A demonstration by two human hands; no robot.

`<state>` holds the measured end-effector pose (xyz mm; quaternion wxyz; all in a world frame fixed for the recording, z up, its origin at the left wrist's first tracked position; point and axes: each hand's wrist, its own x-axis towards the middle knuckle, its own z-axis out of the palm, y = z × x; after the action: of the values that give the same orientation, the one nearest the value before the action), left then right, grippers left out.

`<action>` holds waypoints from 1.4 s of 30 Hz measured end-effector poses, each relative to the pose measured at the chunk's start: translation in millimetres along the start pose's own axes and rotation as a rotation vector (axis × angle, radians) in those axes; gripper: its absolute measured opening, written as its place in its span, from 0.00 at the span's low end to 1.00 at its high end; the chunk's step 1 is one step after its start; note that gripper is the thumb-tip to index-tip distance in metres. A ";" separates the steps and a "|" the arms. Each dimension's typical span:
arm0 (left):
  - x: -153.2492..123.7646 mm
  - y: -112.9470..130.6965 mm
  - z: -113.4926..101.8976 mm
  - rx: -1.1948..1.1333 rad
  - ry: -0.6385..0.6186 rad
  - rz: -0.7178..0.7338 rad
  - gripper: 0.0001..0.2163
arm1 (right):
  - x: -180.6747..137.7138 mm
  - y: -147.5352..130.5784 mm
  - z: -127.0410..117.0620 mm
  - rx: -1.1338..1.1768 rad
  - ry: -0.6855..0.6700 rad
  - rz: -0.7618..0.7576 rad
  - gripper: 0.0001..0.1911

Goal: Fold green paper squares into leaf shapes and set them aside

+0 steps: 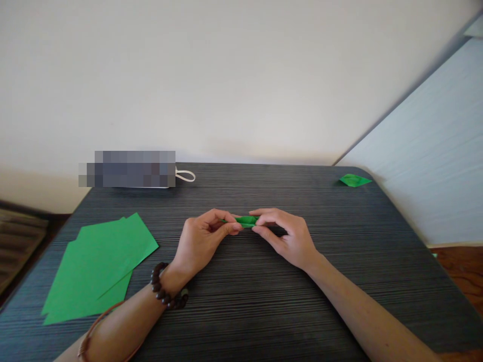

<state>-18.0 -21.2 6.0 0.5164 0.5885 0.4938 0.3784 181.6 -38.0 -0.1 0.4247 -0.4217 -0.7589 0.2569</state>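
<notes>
A small folded green paper boat (247, 221) is held level above the middle of the dark table. My left hand (204, 234) pinches its left end between thumb and fingers, and its left tip is mostly covered by them. On the other end, my right hand (289, 234) closes thumb and fingertips, hiding the right tip. The boat's hollow middle shows between the two hands. Dark beads (164, 291) circle my left wrist.
Several green paper sheets (101, 256) overlap at the table's left. Another folded green paper boat (355, 180) sits at the far right corner. A blurred-out object (132, 170) with a white loop (186, 175) stands at the back left, near the wall.
</notes>
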 end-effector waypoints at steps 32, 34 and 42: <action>3.6 2.6 -0.1 -0.028 -0.105 -0.107 0.10 | -0.9 -0.4 3.0 0.387 0.034 0.448 0.10; 3.5 4.0 -0.2 -0.034 -0.095 -0.121 0.11 | -0.9 0.0 3.5 0.422 0.037 0.475 0.12; 7.9 2.0 -4.9 -0.032 -0.167 -0.201 0.10 | 0.8 3.7 2.8 0.479 -0.007 0.544 0.11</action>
<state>-20.5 -12.3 8.4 0.6004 0.5572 0.4994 0.2823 180.6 -35.5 -4.0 0.4250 -0.4958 -0.5385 0.5325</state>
